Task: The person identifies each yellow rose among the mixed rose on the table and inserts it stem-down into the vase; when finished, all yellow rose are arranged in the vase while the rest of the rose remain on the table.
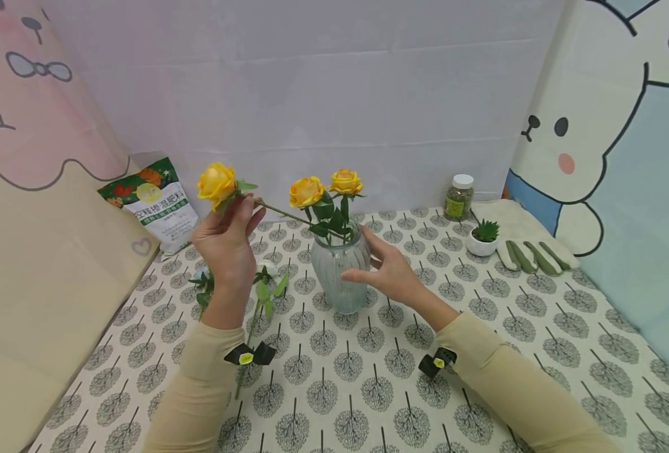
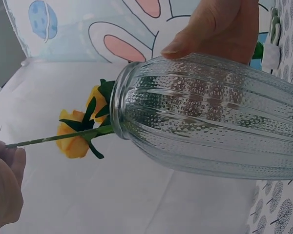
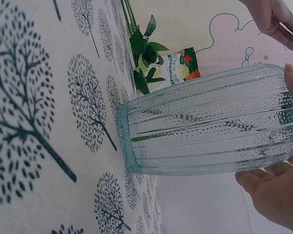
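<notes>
My left hand (image 1: 226,246) pinches the green stem of a yellow rose (image 1: 217,184) just below its bloom. That stem slants down to the right, and its lower end reaches into the mouth of a ribbed clear glass vase (image 1: 333,272). Two more yellow roses, one on the left (image 1: 306,191) and one on the right (image 1: 346,182), stand in the vase with dark green leaves. My right hand (image 1: 392,272) grips the vase near its shoulder, thumb in front and fingers around the far right side. In the right wrist view the vase base (image 3: 129,141) rests on the patterned cloth.
Behind my left arm lie a pale flower (image 1: 266,272) with a leafy stem and a bluish flower (image 1: 201,277). A fertilizer bag (image 1: 161,207) leans at back left. At back right are a lidded jar (image 1: 459,198), a small potted succulent (image 1: 483,239) and gloves (image 1: 529,242).
</notes>
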Demonstrator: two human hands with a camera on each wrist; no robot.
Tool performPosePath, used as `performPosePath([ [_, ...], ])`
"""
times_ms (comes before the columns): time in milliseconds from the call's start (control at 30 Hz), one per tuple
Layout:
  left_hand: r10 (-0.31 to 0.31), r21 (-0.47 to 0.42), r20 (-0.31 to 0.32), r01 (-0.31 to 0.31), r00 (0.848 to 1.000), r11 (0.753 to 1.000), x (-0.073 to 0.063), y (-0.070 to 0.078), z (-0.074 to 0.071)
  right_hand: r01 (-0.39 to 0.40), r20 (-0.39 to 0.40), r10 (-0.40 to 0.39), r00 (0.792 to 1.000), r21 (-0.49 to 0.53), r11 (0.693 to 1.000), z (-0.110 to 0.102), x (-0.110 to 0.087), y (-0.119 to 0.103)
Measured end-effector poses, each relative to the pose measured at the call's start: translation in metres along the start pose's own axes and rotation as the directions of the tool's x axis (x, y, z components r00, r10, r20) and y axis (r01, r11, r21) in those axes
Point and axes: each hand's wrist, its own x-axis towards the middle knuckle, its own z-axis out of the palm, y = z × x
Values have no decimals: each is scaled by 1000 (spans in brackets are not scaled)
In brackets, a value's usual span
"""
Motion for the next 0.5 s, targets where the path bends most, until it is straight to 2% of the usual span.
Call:
performPosePath([
  [300,-51,74,10,50,999,996,-6,-12,-2,-8,-1,8,1000,-8,1000,0,0,-1],
  [500,-97,90,39,93,995,992,-9,-17,-2,-4,-4,4,1000,-9,1000,0,0,-2],
])
